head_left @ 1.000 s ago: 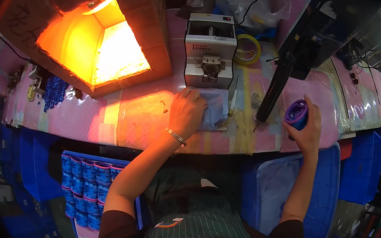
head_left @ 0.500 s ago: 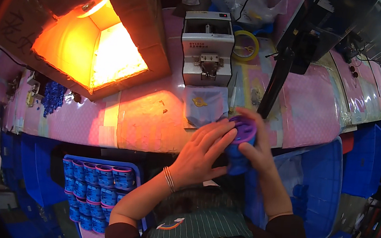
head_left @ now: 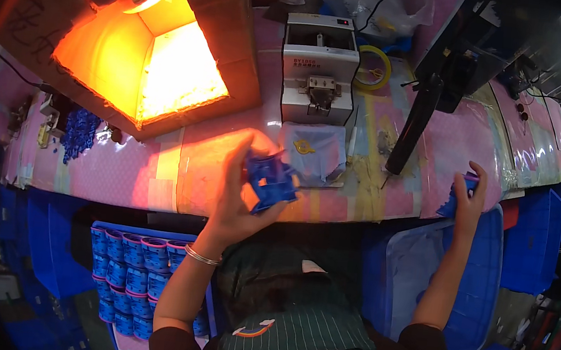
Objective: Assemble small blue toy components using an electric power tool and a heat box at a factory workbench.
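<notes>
My left hand (head_left: 232, 194) is raised over the table's front edge, thumb and fingers curled round a blurred blue plastic piece (head_left: 271, 182) with gaps in it and some purple on top. Well off to the right, above a blue bin, my right hand (head_left: 470, 207) grips a smaller blue-and-purple piece (head_left: 450, 201). Part of that piece is hidden by the fingers. The exact kind of either piece cannot be made out.
A glowing cardboard box (head_left: 240, 68) with a lamp stands at left. Behind a cloth (head_left: 325, 169) is a small grey machine (head_left: 315, 103). A black arm (head_left: 411, 131) rises right of it. A crate of blue pink-rimmed cylinders (head_left: 139, 280) sits lower left, a blue bin (head_left: 417, 240) right.
My hands were together round one blue cylinder with a purple top. They have parted: the left has moved left, the right far right, each with a blue piece.
</notes>
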### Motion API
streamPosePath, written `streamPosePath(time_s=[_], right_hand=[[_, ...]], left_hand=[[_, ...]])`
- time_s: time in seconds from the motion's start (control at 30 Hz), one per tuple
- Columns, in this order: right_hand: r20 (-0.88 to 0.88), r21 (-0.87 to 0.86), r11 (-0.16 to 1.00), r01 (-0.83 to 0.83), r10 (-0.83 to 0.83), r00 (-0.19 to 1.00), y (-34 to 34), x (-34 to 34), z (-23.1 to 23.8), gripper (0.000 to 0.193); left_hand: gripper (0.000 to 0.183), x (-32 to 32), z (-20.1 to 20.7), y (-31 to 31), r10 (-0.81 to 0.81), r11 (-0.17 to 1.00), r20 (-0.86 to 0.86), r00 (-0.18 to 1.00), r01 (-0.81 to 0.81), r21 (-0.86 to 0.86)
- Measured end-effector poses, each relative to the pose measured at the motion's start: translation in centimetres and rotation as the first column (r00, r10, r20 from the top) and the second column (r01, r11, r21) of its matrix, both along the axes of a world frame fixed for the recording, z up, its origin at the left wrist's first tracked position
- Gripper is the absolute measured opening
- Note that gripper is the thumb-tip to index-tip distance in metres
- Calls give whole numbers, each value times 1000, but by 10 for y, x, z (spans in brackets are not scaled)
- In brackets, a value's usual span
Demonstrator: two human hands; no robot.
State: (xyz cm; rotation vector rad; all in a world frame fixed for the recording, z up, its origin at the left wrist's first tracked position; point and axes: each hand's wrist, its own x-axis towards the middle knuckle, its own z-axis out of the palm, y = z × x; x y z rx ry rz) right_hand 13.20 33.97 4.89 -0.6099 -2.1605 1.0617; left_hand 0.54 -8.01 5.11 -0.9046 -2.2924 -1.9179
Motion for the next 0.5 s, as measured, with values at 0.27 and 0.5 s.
streamPosePath(time_s=[0.27, 0.5], right_hand=[[77, 651, 756, -64, 18, 997, -43, -52, 16, 64], [-117, 124, 988, -89, 104, 988, -71, -100, -5, 65]], left_hand=[[99, -37, -29, 51, -104, 990, -145, 984, 89, -111], [92, -20, -38, 47, 59, 906, -428, 902, -229, -357]])
